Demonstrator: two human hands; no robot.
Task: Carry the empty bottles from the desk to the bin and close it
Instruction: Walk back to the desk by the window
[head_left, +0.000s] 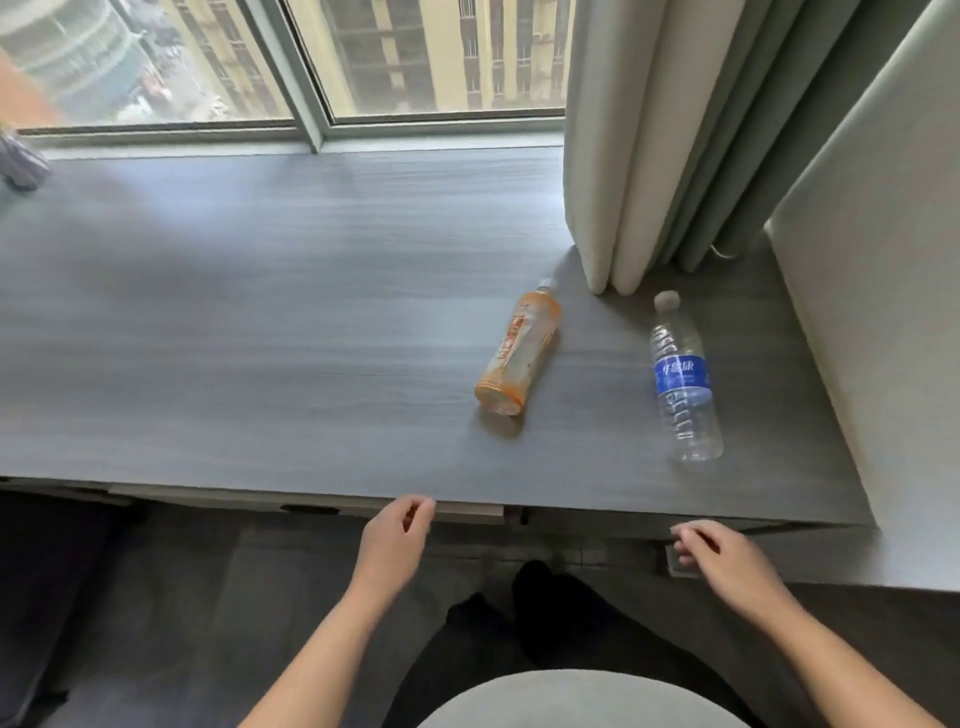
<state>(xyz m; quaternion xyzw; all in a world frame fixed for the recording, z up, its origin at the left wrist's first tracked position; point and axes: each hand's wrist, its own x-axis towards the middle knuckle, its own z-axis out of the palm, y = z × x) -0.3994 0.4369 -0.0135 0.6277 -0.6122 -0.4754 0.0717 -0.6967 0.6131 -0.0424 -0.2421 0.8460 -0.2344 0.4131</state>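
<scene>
Two empty bottles lie on their sides on the grey wooden desk (260, 312). The orange-labelled bottle (519, 351) rests right of centre, its cap pointing toward the window. The clear bottle with a blue label (683, 379) lies further right, cap also pointing away from me. My left hand (397, 532) hovers just below the desk's front edge, fingers loosely curled, holding nothing. My right hand (719, 556) hangs by the front right corner, fingers loosely apart and empty. No bin is in view.
Pale curtains (649, 156) hang down onto the desk's back right, close behind the bottles. A padded panel (883, 312) borders the right side. A window (311, 62) runs along the back. A blurred object (21, 161) sits far left. My legs and the dark floor lie below.
</scene>
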